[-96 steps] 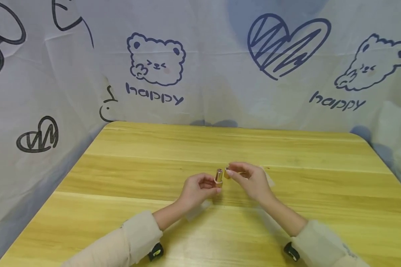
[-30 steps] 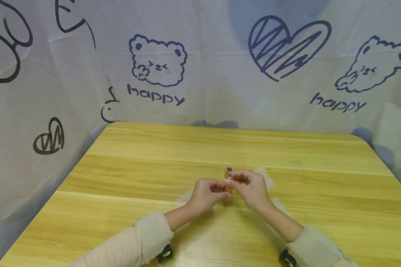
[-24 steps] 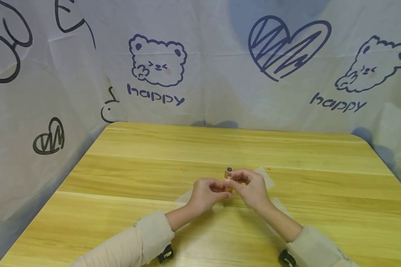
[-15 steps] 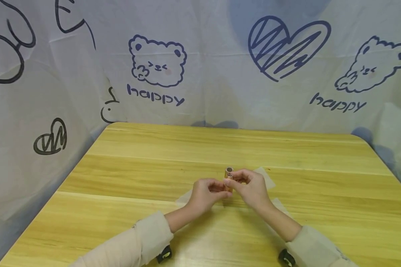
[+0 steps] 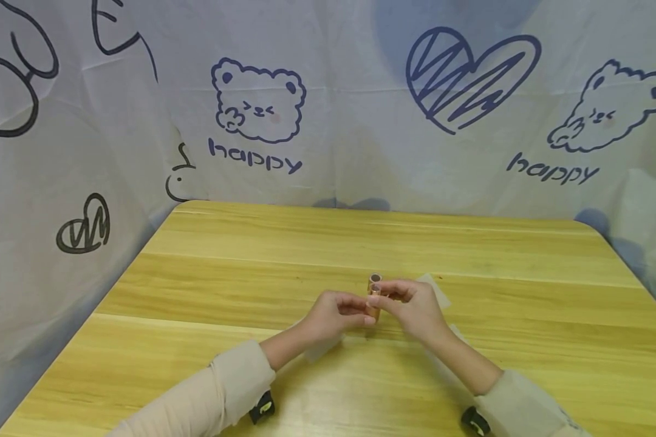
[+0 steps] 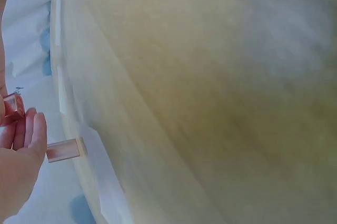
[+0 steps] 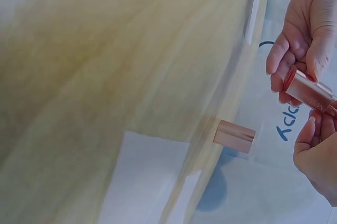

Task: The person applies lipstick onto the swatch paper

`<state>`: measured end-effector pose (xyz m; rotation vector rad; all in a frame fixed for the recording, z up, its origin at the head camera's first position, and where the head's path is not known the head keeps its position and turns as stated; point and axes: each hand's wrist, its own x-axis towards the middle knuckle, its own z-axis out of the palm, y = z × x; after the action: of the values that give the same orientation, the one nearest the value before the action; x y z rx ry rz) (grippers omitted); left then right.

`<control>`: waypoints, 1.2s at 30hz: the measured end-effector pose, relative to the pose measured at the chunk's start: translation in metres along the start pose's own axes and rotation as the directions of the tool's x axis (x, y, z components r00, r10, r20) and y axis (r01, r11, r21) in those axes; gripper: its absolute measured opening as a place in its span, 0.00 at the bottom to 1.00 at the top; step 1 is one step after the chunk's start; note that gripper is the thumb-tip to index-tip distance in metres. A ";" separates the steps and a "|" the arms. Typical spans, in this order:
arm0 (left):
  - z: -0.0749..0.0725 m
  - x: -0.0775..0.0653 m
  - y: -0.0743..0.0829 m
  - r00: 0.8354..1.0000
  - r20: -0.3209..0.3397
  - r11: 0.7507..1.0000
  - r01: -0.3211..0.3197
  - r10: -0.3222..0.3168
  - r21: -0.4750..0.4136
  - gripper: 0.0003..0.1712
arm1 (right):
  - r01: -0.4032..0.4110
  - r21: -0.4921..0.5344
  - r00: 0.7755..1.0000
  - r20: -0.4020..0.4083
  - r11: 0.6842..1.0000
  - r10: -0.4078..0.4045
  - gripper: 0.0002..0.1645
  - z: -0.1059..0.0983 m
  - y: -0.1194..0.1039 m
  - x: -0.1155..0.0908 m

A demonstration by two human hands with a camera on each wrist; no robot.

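A rose-gold lipstick tube (image 5: 374, 308) is held upright between both hands over the middle of the table. My left hand (image 5: 328, 317) pinches its lower part between thumb and fingers; in the right wrist view, the tube (image 7: 308, 90) shows a red bottom end and faint lettering. My right hand (image 5: 415, 303) pinches the tube's upper end, thumb in front, and covers part of it. Just behind stands the lipstick cap (image 5: 375, 278), its open end up, and the right wrist view shows the cap (image 7: 235, 136) apart from both hands.
Several pale paper pieces lie on the wooden table (image 5: 224, 243), among them one slip (image 5: 436, 291) beyond the right hand and another slip (image 5: 324, 348) under the left forearm. A white drawn-on cloth (image 5: 350, 152) hangs along the table's back and left edges.
About three seconds ago my right hand held the cap beside the tube; now the cap stands on the table and that hand pinches the tube. Lately the left forearm has shifted slightly left.
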<state>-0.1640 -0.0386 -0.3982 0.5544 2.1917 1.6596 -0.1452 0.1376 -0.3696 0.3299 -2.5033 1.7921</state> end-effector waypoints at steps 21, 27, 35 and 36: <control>0.014 -0.003 0.004 0.977 -0.211 0.999 -0.016 0.026 0.049 0.13 | -0.066 0.059 0.997 -0.027 0.996 0.068 0.14 0.003 0.004 0.000; 0.016 -0.005 0.005 0.974 -0.221 0.996 -0.039 0.056 0.079 0.13 | -0.080 0.062 0.996 -0.028 0.995 0.081 0.14 0.003 0.003 0.000; 0.009 -0.004 0.006 0.995 -0.101 1.000 -0.009 0.008 -0.002 0.16 | -0.047 0.060 0.999 0.011 0.997 0.046 0.15 -0.002 0.002 0.003; 0.007 -0.004 0.005 0.997 -0.076 1.000 -0.004 0.003 -0.009 0.16 | -0.039 0.063 0.999 0.022 0.997 0.037 0.14 -0.002 0.002 0.003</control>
<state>-0.1564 -0.0331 -0.3950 0.5010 2.2363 1.7176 -0.1484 0.1400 -0.3701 0.3075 -2.4874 1.8947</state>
